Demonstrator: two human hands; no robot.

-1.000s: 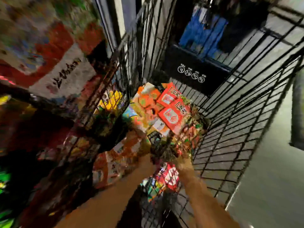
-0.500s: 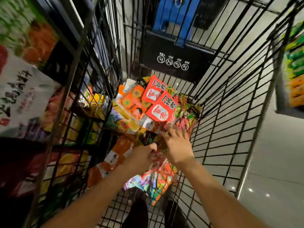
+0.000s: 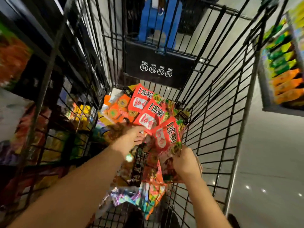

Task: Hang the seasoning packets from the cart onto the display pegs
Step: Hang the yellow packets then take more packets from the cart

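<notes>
The right hand [image 3: 184,163] has drawn back, its grip closed on a red seasoning packet [image 3: 166,137] — long axis toward 12 o'clock. The left hand [image 3: 131,139] sits at its 9 o'clock — grip too blurred to tell.

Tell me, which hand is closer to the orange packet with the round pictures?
Left. The left hand is just below the orange packet; the right hand is farther back toward the person, gripping a bunch of packets.

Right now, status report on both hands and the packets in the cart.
Right hand grips a bunch of packets. Left hand at the pile, grip blurred. Both deep in the cart, wire sides close.
</notes>
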